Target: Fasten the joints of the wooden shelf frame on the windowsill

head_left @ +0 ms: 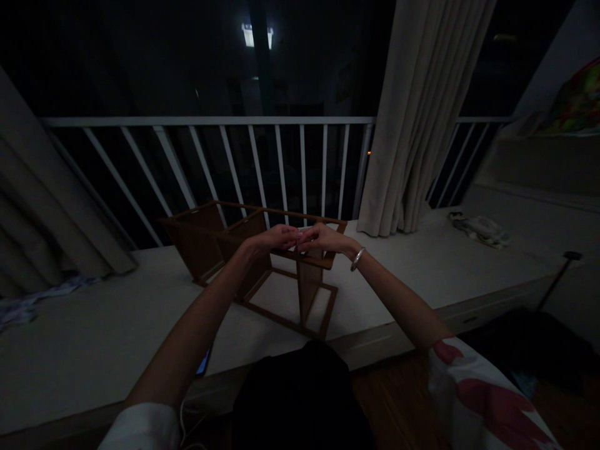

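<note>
A brown wooden shelf rack [281, 319] lies on its side on the pale window ledge, its frame and several shelf boards showing. Over its upper rail, my left hand [276, 238] and my right hand [323, 239] meet with fingertips pinched close together. Something small may be between the fingers, but it is too dark and small to make out. A bracelet [357, 259] circles my right wrist. Both hands are closed, right above or touching the rack's top edge; which of the two I cannot tell.
Behind the pale ledge [117, 331] runs a white railing [253, 120] before a dark window. Curtains [412, 119] hang on both sides. A bundle of cloth or cord [478, 229] lies at right. Near the ledge's front edge is a phone [203, 364]; dark items lie on the floor at right.
</note>
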The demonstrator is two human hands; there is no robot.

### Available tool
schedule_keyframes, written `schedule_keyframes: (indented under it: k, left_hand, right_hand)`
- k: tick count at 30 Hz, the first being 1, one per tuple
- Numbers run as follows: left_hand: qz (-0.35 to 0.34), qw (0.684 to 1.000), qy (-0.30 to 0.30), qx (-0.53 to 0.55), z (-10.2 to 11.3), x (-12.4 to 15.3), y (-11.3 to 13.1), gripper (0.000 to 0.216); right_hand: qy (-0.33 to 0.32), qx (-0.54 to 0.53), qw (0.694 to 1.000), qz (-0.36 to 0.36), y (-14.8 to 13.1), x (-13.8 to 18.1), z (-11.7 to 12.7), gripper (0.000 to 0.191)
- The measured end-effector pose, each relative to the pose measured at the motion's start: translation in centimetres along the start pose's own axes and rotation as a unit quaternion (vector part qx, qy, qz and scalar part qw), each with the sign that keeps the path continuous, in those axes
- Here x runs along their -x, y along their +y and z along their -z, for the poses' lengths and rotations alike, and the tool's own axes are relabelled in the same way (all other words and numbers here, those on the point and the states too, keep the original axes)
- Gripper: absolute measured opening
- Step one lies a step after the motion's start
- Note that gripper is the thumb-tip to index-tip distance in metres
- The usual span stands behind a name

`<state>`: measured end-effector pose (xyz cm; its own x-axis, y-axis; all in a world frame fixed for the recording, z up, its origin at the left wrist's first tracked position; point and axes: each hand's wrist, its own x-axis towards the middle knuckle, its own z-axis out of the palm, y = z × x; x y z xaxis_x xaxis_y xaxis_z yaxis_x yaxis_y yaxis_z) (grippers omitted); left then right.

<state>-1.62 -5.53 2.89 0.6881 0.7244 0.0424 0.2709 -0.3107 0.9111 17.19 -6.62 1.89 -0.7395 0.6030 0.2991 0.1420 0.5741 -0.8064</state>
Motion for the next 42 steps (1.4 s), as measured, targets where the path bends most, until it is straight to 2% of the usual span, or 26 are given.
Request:
schedule_keyframes:
  k: [6,18,29,42]
  left_hand:
    - [-0.003,1.000,0.000,-0.003,-0.08,0.02,0.12,0.036]
    - [-0.018,0.998,-0.055,0.032,0.16,0.14,0.05,0.026]
    - [-0.013,0.996,-0.053,0.073,0.42,0.04,-0.33,0.017]
    - [-0.003,0.997,-0.039,0.063,0.63,-0.01,-0.47,0.020]
  right_hand:
    - [0.016,0.011,1.000,0.008,0.34,-0.10,-0.04,0.031]
    - [0.030,0.008,0.999,0.015,0.31,-0.04,-0.32,0.028]
    - [0.025,0.005,1.000,0.001,0.11,-0.05,-0.39,0.028]
    - [0.023,-0.002,1.000,-0.002,0.40,-0.07,-0.28,0.030]
